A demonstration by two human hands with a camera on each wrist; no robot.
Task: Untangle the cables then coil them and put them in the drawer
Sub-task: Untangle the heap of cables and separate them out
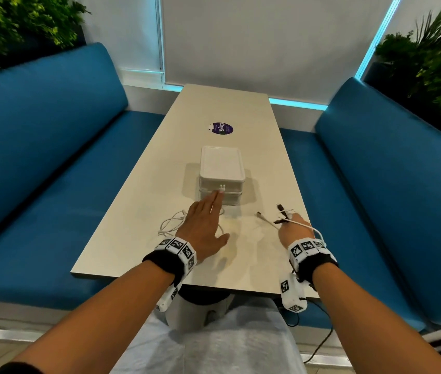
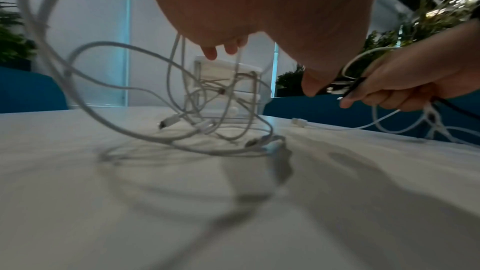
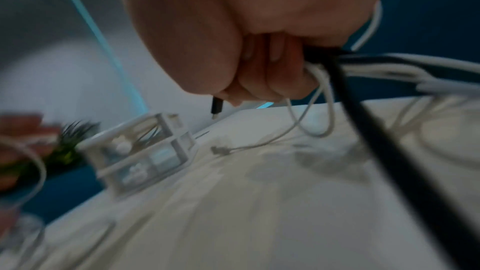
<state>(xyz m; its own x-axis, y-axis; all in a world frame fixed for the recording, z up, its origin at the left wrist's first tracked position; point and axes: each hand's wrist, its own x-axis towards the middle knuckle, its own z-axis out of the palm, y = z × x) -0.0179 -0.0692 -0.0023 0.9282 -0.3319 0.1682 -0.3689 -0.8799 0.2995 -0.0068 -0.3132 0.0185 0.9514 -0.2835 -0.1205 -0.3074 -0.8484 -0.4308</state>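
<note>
Head, left hand: the left hand [image 1: 205,223] reaches flat over the table [image 1: 133,211], fingers straight toward the drawer box [image 1: 222,175]; it grasps nothing, and I judge it is going for the knob to open a drawer.
Head, right hand: the right hand [image 1: 294,229] is clenched round a bundle of black and white cables [image 1: 284,214], likely kept together so the coil does not spring apart.
Head, loose cable: a white tangle [image 1: 172,225] lies on the table just left of the left hand, partly under it; probably left for later.
Head, hidden: the knob is covered by the fingertips; whether they touch it I cannot tell.

Left wrist, tangle: the white tangle [image 2: 182,110] loops up in front of the lens, between it and the drawer box [image 2: 223,93], whose drawers look closed.
Left wrist, hand: the left fingertips [image 2: 210,53] hang straight above the box, released.
Left wrist, right hand: the right hand [image 2: 405,85] grips the cables [image 2: 348,85], one white plug trailing on the table.
Left wrist, hard to see: blur hides how many cables make up the tangle.

Right wrist, grip: the right fingers [image 3: 259,73] curl tight round the cables [image 3: 337,81]; a black plug pokes out below.
Right wrist, box: the drawer box [image 3: 140,151] is blurred, its contents unclear.
</note>
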